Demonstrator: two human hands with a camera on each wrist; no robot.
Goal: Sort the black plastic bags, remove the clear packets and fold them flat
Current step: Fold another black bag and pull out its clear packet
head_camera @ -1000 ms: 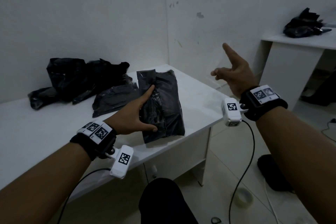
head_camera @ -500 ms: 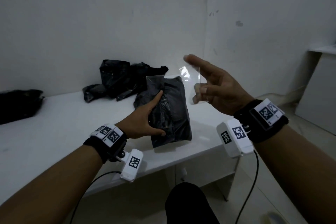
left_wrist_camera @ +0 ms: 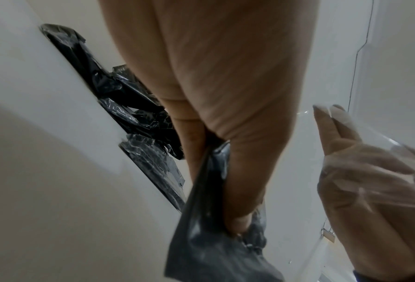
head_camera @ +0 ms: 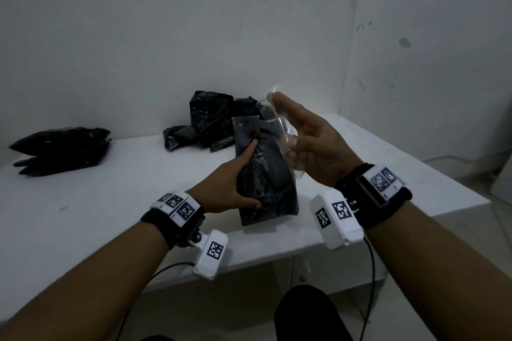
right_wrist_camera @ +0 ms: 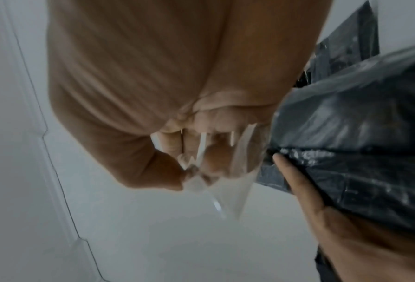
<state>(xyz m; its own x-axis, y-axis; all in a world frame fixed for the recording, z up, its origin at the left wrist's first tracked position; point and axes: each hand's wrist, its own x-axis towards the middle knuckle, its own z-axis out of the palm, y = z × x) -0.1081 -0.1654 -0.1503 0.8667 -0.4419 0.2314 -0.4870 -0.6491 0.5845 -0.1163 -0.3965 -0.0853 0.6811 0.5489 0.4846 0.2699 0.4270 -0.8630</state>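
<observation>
A: Black bag stack [head_camera: 263,174], gripped upright on the bench [head_camera: 83,216] by the left hand [head_camera: 230,188]. Change?

B: Right hand [head_camera: 313,144], earlier away, now pinches the clear packet [head_camera: 288,147] beside it; removal done.

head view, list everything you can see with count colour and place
black bag stack: one, black, above the table's near edge, gripped by the left hand
clear packet: one, transparent, in the right hand beside the stack
crumpled bags: one pile, black, at the back of the table by the wall
flat bag pile: one, black, far left of the table
table: one, white, against the wall
wrist units: two, white with black markers, one under each wrist
cables: two, black, hanging from the units
left hand: one, thumb and fingers round the stack
right hand: one, holding the packet, fingers partly extended
</observation>
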